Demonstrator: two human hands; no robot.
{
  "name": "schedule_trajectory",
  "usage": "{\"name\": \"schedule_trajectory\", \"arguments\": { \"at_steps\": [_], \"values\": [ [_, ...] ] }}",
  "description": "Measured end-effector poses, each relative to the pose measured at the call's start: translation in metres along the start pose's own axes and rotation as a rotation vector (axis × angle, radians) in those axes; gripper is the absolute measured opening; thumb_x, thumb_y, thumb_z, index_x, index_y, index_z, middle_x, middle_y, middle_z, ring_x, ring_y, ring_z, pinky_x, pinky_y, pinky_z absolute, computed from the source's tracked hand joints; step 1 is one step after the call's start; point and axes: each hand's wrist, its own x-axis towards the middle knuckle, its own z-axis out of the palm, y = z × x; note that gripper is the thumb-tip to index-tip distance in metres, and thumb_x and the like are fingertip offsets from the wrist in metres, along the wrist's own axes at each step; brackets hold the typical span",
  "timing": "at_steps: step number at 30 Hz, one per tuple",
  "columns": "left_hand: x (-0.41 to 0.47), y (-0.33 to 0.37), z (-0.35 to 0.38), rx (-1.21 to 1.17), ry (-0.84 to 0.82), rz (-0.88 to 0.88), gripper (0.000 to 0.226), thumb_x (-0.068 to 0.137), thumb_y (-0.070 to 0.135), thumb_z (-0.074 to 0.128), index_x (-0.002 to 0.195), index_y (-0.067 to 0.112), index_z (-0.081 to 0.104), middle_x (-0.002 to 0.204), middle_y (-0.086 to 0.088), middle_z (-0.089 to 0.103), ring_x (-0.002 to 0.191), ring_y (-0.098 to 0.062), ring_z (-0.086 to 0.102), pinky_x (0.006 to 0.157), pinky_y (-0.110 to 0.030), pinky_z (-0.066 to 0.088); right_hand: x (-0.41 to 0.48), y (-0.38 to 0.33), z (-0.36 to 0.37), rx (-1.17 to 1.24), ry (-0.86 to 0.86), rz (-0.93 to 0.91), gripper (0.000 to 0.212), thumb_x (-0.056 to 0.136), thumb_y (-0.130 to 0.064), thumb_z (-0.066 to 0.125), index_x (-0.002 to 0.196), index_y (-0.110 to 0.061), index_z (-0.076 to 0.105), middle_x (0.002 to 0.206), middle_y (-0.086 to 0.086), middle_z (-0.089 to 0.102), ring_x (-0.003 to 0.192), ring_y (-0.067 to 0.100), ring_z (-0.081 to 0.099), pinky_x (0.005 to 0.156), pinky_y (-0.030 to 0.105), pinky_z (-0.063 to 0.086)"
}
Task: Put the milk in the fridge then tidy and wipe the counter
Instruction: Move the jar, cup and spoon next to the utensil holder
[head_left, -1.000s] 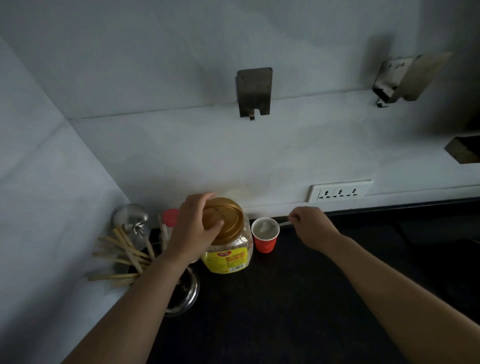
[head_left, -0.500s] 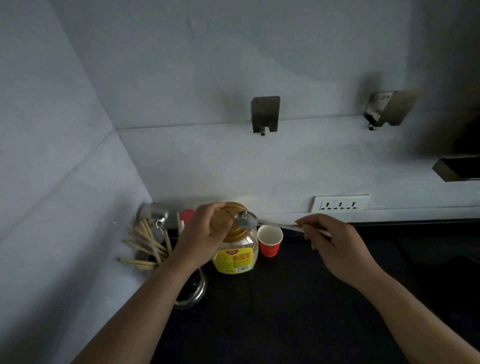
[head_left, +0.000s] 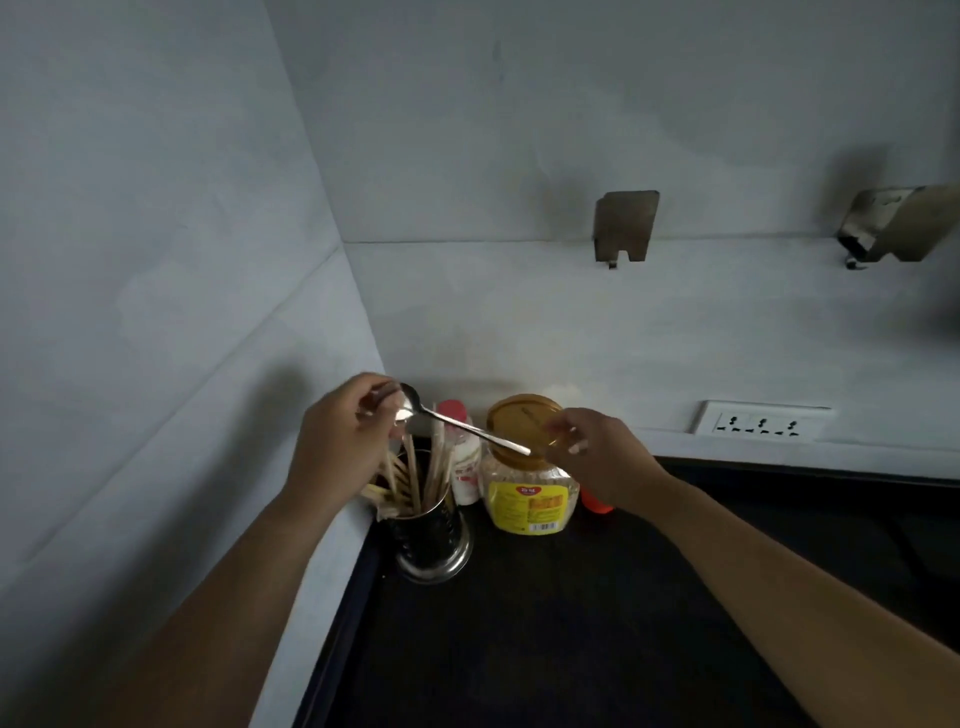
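My left hand (head_left: 343, 434) holds a steel spoon (head_left: 457, 423) by its bowl end, above a steel utensil holder (head_left: 434, 540) filled with wooden sticks in the counter's corner. The spoon's handle points right over the gold lid of a clear jar with a yellow label (head_left: 527, 501). My right hand (head_left: 597, 460) hovers by the jar's lid, fingers loosely apart, just off the handle's tip. A red paper cup (head_left: 597, 505) is mostly hidden behind my right wrist. No milk and no cloth are in view.
A white bottle with a red cap (head_left: 464, 460) stands between holder and jar. The black counter (head_left: 571, 623) meets white walls at left and back. A socket strip (head_left: 758, 421) and two metal wall brackets (head_left: 626, 226) are on the back wall.
The spoon left the red cup in my right hand, travelled left over the jar and passed into my left hand, which came off the jar's lid. The view swung left.
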Motion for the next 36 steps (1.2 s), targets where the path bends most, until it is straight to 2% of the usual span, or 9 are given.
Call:
{"name": "schedule_trajectory", "arguments": {
  "at_steps": [3,4,7,10,15,20,25,31,36],
  "values": [
    [0.006,0.002,-0.025,-0.045,0.055,-0.014,0.007,0.079,0.038,0.054,0.079,0.041,0.061,0.07,0.015,0.066,0.071,-0.014,0.069,0.072,-0.04,0.056,0.025,-0.012,0.008,-0.16,0.026,-0.218,0.015,0.075,-0.029,0.067,0.086,-0.032,0.057,0.085,-0.005,0.055,0.075,0.007,0.049,0.066,0.025,0.041],
    [0.009,0.002,-0.031,-0.048,0.074,-0.012,0.009,0.079,0.038,0.053,0.079,0.042,0.061,0.07,0.013,0.066,0.073,-0.014,0.069,0.074,-0.04,0.055,0.032,-0.013,0.011,-0.217,0.004,-0.241,0.015,0.076,-0.029,0.065,0.086,-0.034,0.056,0.088,-0.005,0.054,0.079,0.008,0.048,0.07,0.027,0.041],
    [0.011,0.004,-0.047,0.022,0.114,0.035,0.013,0.085,0.029,0.053,0.081,0.038,0.061,0.072,0.011,0.066,0.072,-0.006,0.067,0.065,-0.024,0.05,0.048,-0.008,0.023,-0.327,-0.071,-0.177,0.052,0.079,-0.033,0.064,0.127,-0.021,0.047,0.131,-0.001,0.046,0.12,0.019,0.039,0.095,0.032,0.034],
    [0.012,0.006,-0.054,0.168,0.123,0.078,0.012,0.089,0.019,0.053,0.088,0.025,0.063,0.076,0.006,0.067,0.072,-0.01,0.066,0.059,-0.009,0.042,0.049,-0.002,0.037,-0.421,-0.055,-0.216,0.06,0.083,-0.043,0.057,0.134,-0.02,0.038,0.142,-0.001,0.038,0.129,0.02,0.033,0.103,0.036,0.027],
    [0.008,0.002,-0.044,0.33,0.099,0.11,0.011,0.088,0.011,0.056,0.092,0.013,0.065,0.081,-0.004,0.067,0.072,-0.018,0.062,0.061,-0.018,0.041,0.047,0.015,0.047,-0.533,-0.066,-0.309,0.072,0.086,-0.046,0.051,0.144,-0.016,0.02,0.151,0.002,0.022,0.138,0.021,0.016,0.112,0.034,0.013],
    [0.007,-0.014,-0.03,0.391,0.054,0.116,0.011,0.088,0.01,0.056,0.093,0.011,0.067,0.084,-0.006,0.066,0.072,-0.02,0.06,0.065,-0.032,0.049,0.058,0.023,0.045,-0.523,-0.11,-0.315,0.082,0.085,-0.052,0.049,0.147,-0.018,0.006,0.157,-0.001,0.005,0.143,0.02,0.0,0.113,0.033,0.005],
    [0.009,-0.023,-0.021,0.398,0.058,0.141,0.012,0.088,0.011,0.056,0.093,0.012,0.067,0.084,-0.003,0.066,0.073,-0.016,0.06,0.064,-0.03,0.05,0.073,0.031,0.043,-0.533,-0.133,-0.312,0.089,0.081,-0.059,0.049,0.147,-0.02,0.003,0.158,-0.002,-0.001,0.143,0.018,-0.003,0.113,0.034,0.007],
    [0.01,-0.033,-0.011,0.398,0.003,0.133,0.011,0.087,0.012,0.059,0.094,0.013,0.068,0.085,-0.003,0.066,0.07,-0.013,0.059,0.061,-0.021,0.046,0.074,0.037,0.046,-0.539,-0.103,-0.341,0.089,0.08,-0.059,0.049,0.147,-0.022,0.003,0.157,-0.002,0.004,0.143,0.019,0.001,0.112,0.034,0.011],
    [0.0,-0.044,0.006,0.408,-0.076,0.12,0.011,0.085,0.01,0.062,0.094,0.011,0.069,0.085,-0.004,0.066,0.072,-0.017,0.06,0.065,-0.033,0.051,0.065,0.039,0.048,-0.507,-0.082,-0.361,0.087,0.081,-0.056,0.051,0.147,-0.023,0.005,0.157,-0.002,0.009,0.142,0.02,0.004,0.112,0.032,0.01]
  ]
}}
